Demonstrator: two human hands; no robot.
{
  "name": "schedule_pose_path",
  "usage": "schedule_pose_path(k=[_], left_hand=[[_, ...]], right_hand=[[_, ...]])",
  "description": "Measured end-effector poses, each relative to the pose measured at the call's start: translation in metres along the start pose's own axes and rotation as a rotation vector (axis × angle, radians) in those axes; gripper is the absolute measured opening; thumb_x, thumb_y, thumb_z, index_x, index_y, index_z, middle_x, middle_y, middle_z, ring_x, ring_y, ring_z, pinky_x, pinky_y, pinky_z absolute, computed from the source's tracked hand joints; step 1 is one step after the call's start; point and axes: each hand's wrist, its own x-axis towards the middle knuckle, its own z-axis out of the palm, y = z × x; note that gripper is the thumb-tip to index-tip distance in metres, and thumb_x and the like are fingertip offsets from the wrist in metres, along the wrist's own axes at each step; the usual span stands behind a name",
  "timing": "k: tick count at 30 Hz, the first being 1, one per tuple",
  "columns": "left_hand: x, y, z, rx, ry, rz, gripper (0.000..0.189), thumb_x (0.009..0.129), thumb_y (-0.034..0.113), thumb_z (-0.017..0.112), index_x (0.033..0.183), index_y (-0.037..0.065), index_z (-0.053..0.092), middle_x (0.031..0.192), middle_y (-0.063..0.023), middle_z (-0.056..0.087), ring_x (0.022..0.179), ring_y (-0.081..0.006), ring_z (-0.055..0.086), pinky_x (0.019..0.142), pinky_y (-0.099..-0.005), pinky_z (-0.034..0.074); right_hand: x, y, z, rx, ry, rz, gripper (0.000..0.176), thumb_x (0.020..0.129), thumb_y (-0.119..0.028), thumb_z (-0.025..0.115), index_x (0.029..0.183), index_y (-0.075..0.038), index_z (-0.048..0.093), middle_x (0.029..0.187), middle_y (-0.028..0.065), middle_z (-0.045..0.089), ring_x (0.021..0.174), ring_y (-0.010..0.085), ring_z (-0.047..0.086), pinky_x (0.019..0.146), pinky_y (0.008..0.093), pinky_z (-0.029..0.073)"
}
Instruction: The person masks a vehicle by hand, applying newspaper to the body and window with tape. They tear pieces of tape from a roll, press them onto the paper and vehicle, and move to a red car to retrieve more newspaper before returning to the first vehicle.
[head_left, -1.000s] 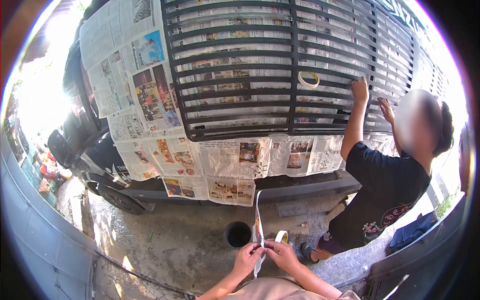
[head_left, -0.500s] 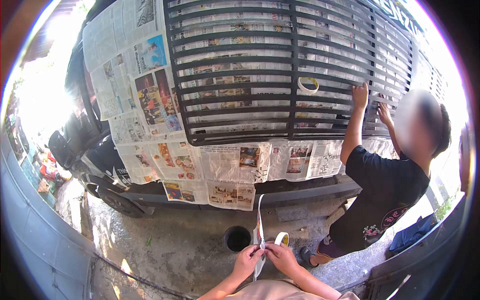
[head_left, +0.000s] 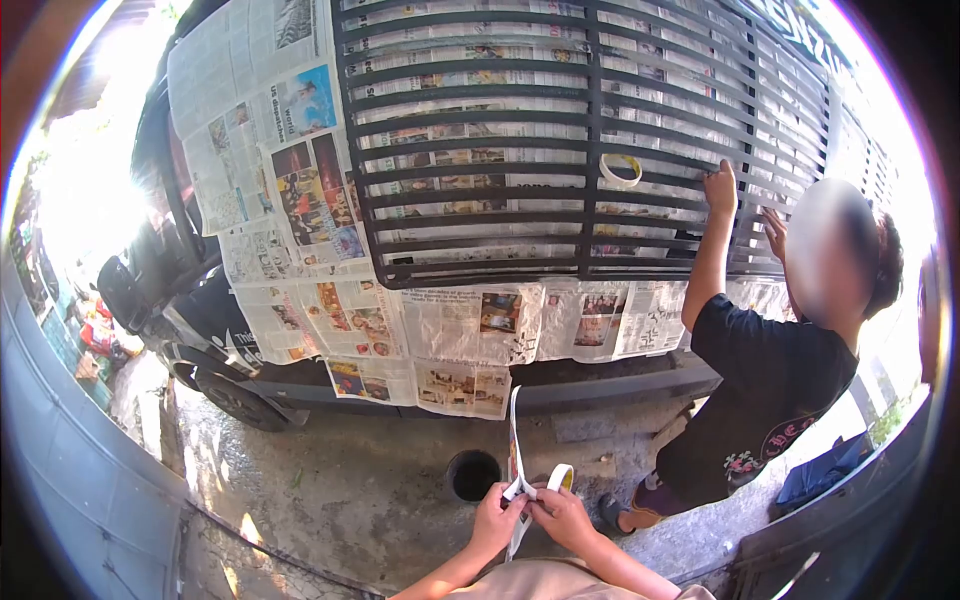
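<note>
In the head view, a newspaper sheet (head_left: 515,455) hangs almost edge-on to me at the bottom middle. My left hand (head_left: 495,520) is closed on it. Close beside it is my right hand (head_left: 563,520), its fingertips pinched at a small white strip by the paper's edge. A roll of masking tape (head_left: 562,480) shows just above the right fingers and appears held by that hand; part of it is hidden. Ahead, more newspaper (head_left: 465,320) covers the side of a vehicle beneath a black slatted metal rack (head_left: 470,195).
Another tape roll (head_left: 620,171) hangs on the rack. At right, a person in a black T-shirt (head_left: 775,390) has both hands at the slats. A black bucket (head_left: 473,476) stands on the concrete floor (head_left: 340,490). A grey wall (head_left: 80,460) is at left.
My hands have turned slightly, and the white strip between them shows more. The upper part of the newspaper sheet shifts a little left. The other person's farther hand moves slightly.
</note>
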Motion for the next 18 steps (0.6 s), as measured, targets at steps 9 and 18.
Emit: schedule_pose_path(k=[9,18], left_hand=[[-0.003,-0.006,0.01,-0.425,-0.053,-0.092,0.028,0.101,0.016,0.068,0.124,0.0,0.065,0.102,-0.0045,0.072,0.09,-0.0098,0.065,0.082,-0.0293,0.054],[-0.006,-0.008,0.004,-0.242,-0.017,-0.03,0.013,0.102,0.014,0.066,0.107,0.002,0.067,0.092,-0.0022,0.071,0.084,-0.008,0.063,0.075,-0.0288,0.052]], right_hand=[[0.0,-0.004,0.002,0.149,0.069,0.078,0.018,0.094,-0.009,0.074,0.106,0.003,0.069,0.102,0.0164,0.074,0.088,0.028,0.072,0.078,0.0376,0.057],[-0.002,-0.004,0.004,0.201,-0.004,0.226,0.029,0.089,-0.014,0.082,0.112,0.0,0.071,0.102,0.0106,0.07,0.086,0.0172,0.066,0.076,0.032,0.053]])
